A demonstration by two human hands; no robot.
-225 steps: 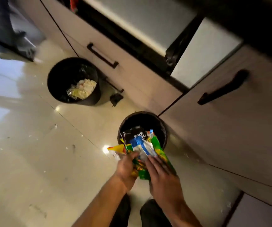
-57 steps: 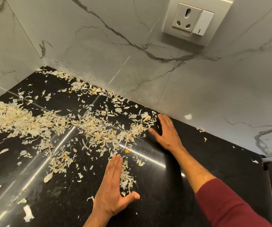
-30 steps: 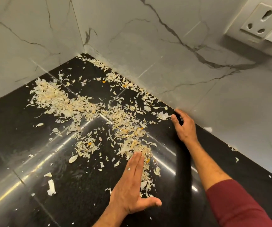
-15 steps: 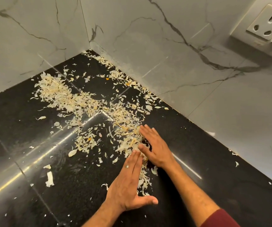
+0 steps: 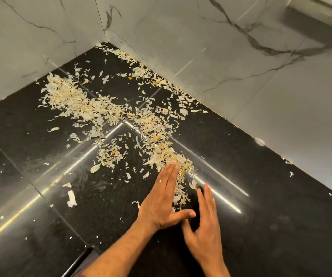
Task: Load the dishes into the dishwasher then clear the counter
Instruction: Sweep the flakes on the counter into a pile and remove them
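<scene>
Peels [image 5: 151,124]: we see pale dry scraps w/ a few orange bits, spread over the black tabletop [image 5: 41,196] from the back corner toward us; thickest band runs diagonal, thinner trail along the wall [image 5: 231,56]
Left hand [image 5: 161,202]: flat on its edge on the tabletop, fingers straight & together, thumb out to the right; grip wide, holds nothing; fingertips touch the near end of the peels
Right hand [image 5: 205,230]: just beside the left one, fingers straight, a bit blurred; grip wide, holds nothing; thumb near the left thumb
Small heap [image 5: 181,192]: between both hands
Socket [image 5: 320,9]: top right on wall, only partly in view
</scene>
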